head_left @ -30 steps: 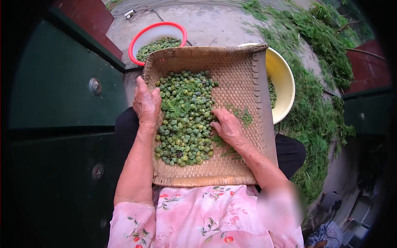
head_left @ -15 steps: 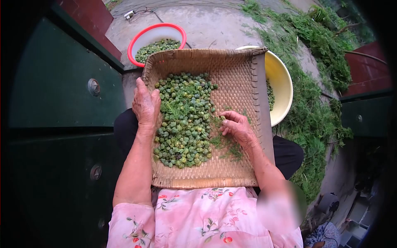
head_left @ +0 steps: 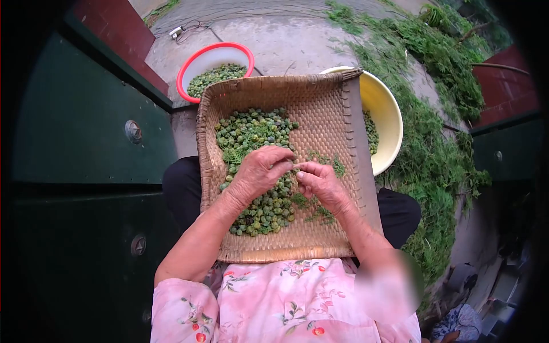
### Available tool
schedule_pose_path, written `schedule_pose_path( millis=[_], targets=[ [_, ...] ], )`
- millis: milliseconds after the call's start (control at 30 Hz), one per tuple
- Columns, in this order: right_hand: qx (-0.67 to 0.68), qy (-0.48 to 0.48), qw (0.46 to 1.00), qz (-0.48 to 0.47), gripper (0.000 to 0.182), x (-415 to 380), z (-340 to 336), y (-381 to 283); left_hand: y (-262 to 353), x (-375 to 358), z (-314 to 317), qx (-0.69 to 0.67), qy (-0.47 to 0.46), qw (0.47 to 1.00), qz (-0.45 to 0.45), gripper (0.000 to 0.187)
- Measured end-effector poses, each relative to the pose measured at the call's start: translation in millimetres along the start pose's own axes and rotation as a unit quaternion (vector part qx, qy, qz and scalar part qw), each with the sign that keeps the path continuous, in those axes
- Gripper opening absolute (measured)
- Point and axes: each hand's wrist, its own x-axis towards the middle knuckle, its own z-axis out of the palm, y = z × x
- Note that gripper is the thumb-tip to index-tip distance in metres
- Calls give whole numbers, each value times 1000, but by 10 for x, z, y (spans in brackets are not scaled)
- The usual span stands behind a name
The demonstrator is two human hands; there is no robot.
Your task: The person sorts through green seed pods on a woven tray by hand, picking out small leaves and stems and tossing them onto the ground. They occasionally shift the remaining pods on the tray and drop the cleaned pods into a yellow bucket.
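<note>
On my lap lies a woven basket tray (head_left: pixel 320 114) with a heap of small green cones (head_left: pixel 260 214) along its left half. Feathery green sprigs (head_left: pixel 329 163) rest on the weave right of the heap. Above the heap, my left hand (head_left: pixel 266 170) pinches with thumb and forefinger. Its fingertips meet those of my right hand (head_left: pixel 318 182), which is also pinched closed. Whatever sits between the fingertips is too small to make out.
A red-rimmed white basin (head_left: pixel 250 56) with green cones stands beyond the tray's left. Behind its right edge is a yellow basin (head_left: pixel 392 126) with more. Cut green branches (head_left: pixel 423 166) cover the ground at right. Dark green doors (head_left: pixel 86 120) stand left. A person's patterned clothing (head_left: pixel 460 323) shows lower right.
My left hand has left the tray's left edge and moved right, over the heap, to meet my right hand. My right hand has shifted slightly left and down.
</note>
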Motion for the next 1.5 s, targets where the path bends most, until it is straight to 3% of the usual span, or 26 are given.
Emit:
schedule_pose_path(
  millis=[100,333,433,500,533,633,700,867,967,1033,1067,1133,1167,1200,1300,1400,1500],
  targets=[
    [-4,-2,1000,-4,26,24,43,27,-5,-5,56,25,-56,998,1,16],
    [-28,5,1000,2,23,-9,117,19,-33,-41,139,78,-41,996,17,14],
    [-193,56,976,-80,24,-14,154,12,-13,-46,134,72,-46,996,-17,13],
    [-320,142,913,-211,23,14,115,19,-13,-42,137,76,-49,996,-29,12],
    [-379,182,865,-273,23,36,79,16,-8,-32,118,73,-35,996,-29,12],
    [-393,270,814,-332,20,72,-226,-66,-39,23,22,75,17,997,-12,10],
    [-350,337,822,-297,20,25,-488,-208,-75,58,-67,100,95,990,-7,7],
    [-357,465,763,-274,27,22,-1225,-378,-219,51,-354,231,233,943,-48,16],
    [-408,431,757,-272,28,46,-1249,-379,-266,63,-452,384,309,868,-60,27],
    [-398,352,796,-290,25,203,-1138,-235,-308,76,-472,449,350,815,-108,39],
    [-391,312,813,-298,24,301,-1033,-153,-329,72,-491,388,349,839,-155,45],
    [-403,249,853,-219,19,253,-482,-241,-368,54,-528,260,341,869,-246,55],
    [-420,215,851,-231,18,375,-390,-70,-382,57,-523,258,321,868,-278,64],
    [-436,180,848,-243,19,491,-313,94,-400,50,-508,276,319,865,-273,64],
    [-573,228,766,-181,17,534,106,165,-432,50,-485,311,312,857,-268,68],
    [-557,236,760,-236,18,579,104,240,-456,34,-471,320,312,856,-261,69],
    [-440,220,841,-224,24,628,-61,300,-465,33,-461,325,314,853,-260,71]
  ],
)
